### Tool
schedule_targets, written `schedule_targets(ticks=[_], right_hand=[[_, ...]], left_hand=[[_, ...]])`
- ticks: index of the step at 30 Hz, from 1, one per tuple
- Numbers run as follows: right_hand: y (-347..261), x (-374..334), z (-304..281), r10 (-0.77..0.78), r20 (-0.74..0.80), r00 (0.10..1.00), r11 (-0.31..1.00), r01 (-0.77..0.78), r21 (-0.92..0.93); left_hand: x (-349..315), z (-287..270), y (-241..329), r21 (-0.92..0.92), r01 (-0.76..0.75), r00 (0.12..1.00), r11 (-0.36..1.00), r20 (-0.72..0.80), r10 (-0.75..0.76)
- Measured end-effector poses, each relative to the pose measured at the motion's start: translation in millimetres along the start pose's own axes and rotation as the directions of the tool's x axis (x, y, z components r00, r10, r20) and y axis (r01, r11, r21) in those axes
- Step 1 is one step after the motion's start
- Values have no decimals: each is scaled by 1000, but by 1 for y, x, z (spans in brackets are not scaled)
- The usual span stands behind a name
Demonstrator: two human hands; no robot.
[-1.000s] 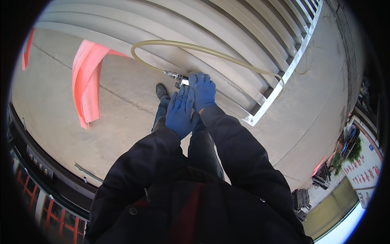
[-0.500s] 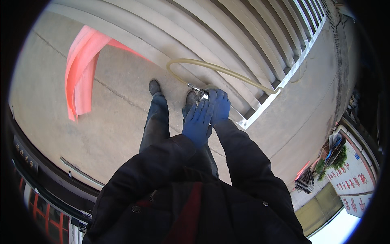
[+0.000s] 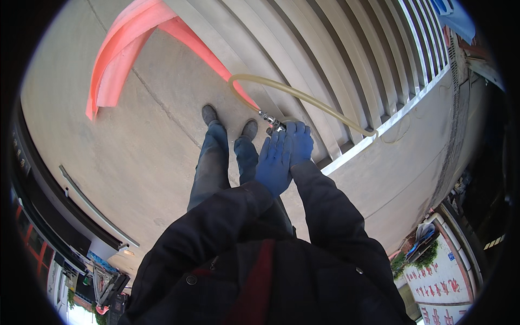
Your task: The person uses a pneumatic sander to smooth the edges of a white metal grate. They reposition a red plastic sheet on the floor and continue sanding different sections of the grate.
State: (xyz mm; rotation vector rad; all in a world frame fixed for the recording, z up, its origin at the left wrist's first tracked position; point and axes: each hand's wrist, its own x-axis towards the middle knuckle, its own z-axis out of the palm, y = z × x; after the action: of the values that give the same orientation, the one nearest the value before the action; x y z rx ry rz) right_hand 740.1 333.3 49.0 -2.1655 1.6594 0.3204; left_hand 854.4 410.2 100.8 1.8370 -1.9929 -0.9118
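Blue gloves cover both my hands. My right hand (image 3: 300,143) is bent over an air tool (image 3: 272,122), whose body is mostly hidden beneath the gloves. Against it lies my left hand (image 3: 273,169), its fingers long and close together over the tool's near side. A metal fitting joins the tool to a yellowish air hose (image 3: 303,96), which loops out and back across the slats. Under the tool is a large grey slatted metal panel (image 3: 325,59), near its close edge.
A long pink foam-like strip (image 3: 116,67) runs from the concrete floor (image 3: 157,141) at far left toward the panel. My shoes (image 3: 209,114) stand beside the panel's left edge. At far right hangs something blue (image 3: 455,19); a wall with red lettering (image 3: 444,281) stands lower right.
The view has turned, so the panel and pink strip sit differently in it. My hands and the tool have shifted slightly right of my feet, and my right shoe now shows.
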Motion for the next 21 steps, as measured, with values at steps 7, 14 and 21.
schedule_targets(ticks=[7,14,21], right_hand=[[-37,72,7,-143,-197,970,988,151,25],[-2,1,1,79,161,984,993,-64,-99],[-12,61,12,-234,-162,959,972,226,-63]], left_hand=[[28,-11,-48,23,81,990,996,-114,-78],[-12,8,2,-83,82,996,993,-13,-84],[19,3,-31,-22,98,989,995,-110,-100]])
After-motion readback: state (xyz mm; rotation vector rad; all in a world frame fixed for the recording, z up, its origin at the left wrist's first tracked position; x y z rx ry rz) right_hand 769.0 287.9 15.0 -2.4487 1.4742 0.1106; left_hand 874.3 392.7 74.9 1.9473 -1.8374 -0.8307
